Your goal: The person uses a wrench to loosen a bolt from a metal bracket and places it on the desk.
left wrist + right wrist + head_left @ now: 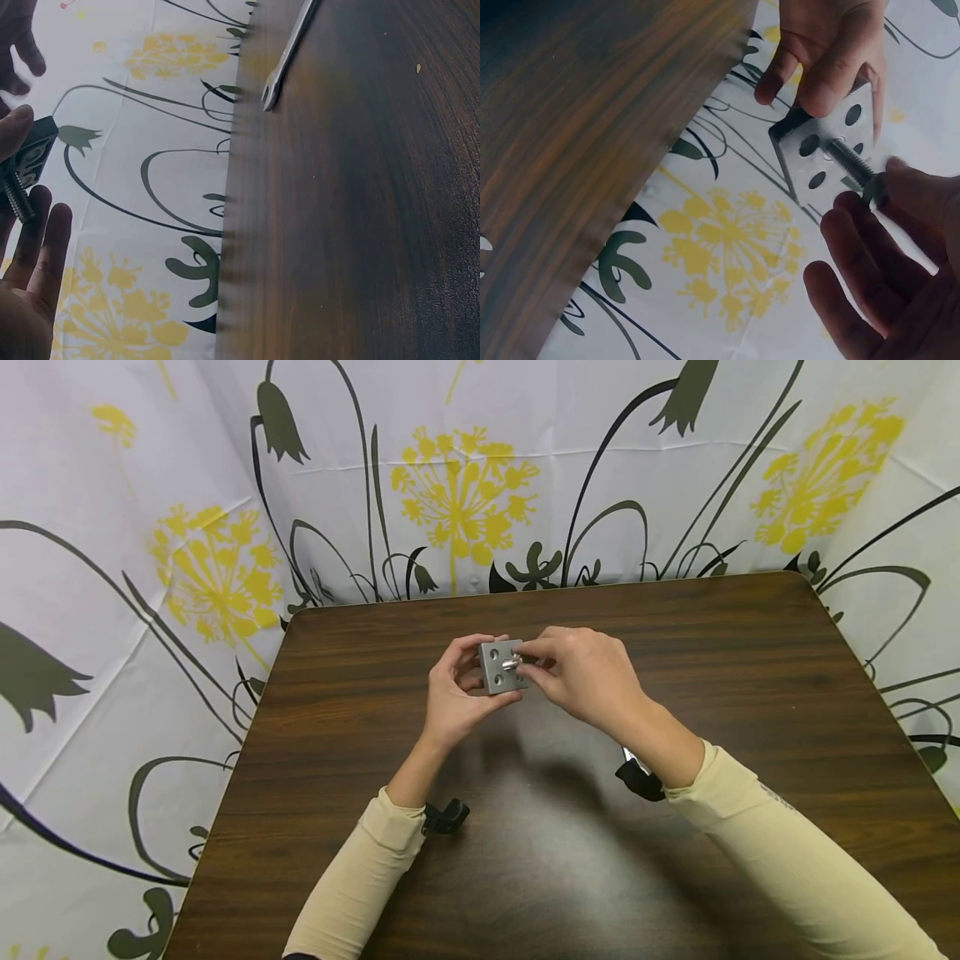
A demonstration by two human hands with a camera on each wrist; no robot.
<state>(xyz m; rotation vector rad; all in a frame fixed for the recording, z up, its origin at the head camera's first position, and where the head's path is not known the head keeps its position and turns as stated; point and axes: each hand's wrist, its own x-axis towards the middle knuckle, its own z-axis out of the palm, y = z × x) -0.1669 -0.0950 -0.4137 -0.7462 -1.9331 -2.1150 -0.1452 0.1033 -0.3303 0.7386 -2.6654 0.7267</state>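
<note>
My left hand [457, 685] grips a square grey metal block [492, 668] with several round holes, raised over the table. In the right wrist view, the left thumb lies over the edge of the block [832, 139]. A threaded bolt [849, 163] stands out from the block's face between the holes. My right hand [588, 672] pinches the bolt at its hex end, between thumb and fingertips. In the left wrist view, a length of thread [19, 196] shows beside the block [37, 150], with fingers close around it.
An open-end wrench [289, 56] lies on the dark wood-grain table [360, 693]. A white curtain [337, 485] with yellow and grey flowers hangs right behind the table's far edge. Black camera mounts [446, 817] sit at both wrists.
</note>
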